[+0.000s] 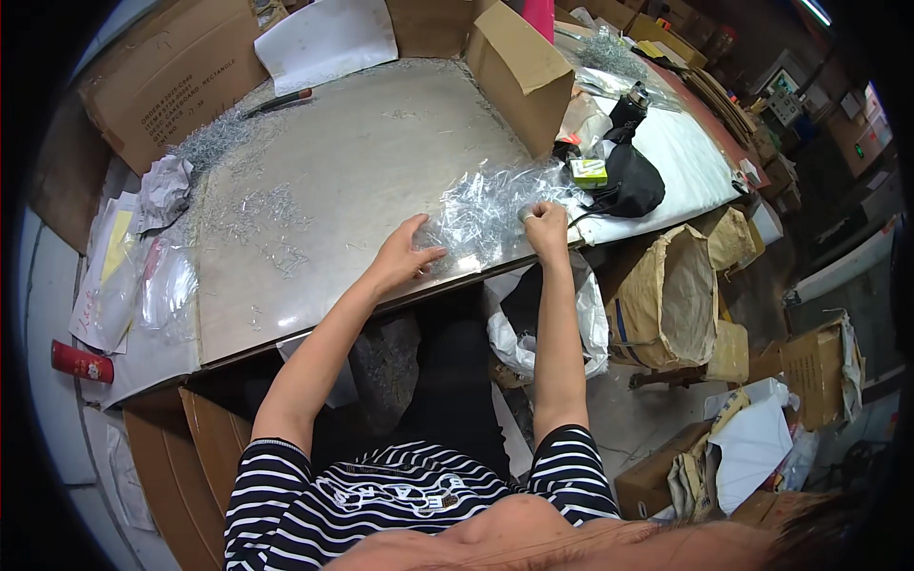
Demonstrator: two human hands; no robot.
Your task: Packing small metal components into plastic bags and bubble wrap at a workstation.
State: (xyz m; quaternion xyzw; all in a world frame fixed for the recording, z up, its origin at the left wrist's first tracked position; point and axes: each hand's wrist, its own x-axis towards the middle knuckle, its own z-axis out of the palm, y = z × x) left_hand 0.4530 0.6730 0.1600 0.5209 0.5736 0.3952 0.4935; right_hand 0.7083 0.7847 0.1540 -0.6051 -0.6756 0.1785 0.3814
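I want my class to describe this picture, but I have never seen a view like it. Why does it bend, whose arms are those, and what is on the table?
The picture comes from a wide camera worn on a person's head, looking down, so straight edges curve near the rim. The two bare arms are the wearer's own. The left hand lies flat on the edge of a clear plastic bag filled with small shiny metal pieces; the right hand is closed on the bag's top. They work at a grey table, where more loose metal pieces are scattered. A cardboard box and a black bag stand further back.
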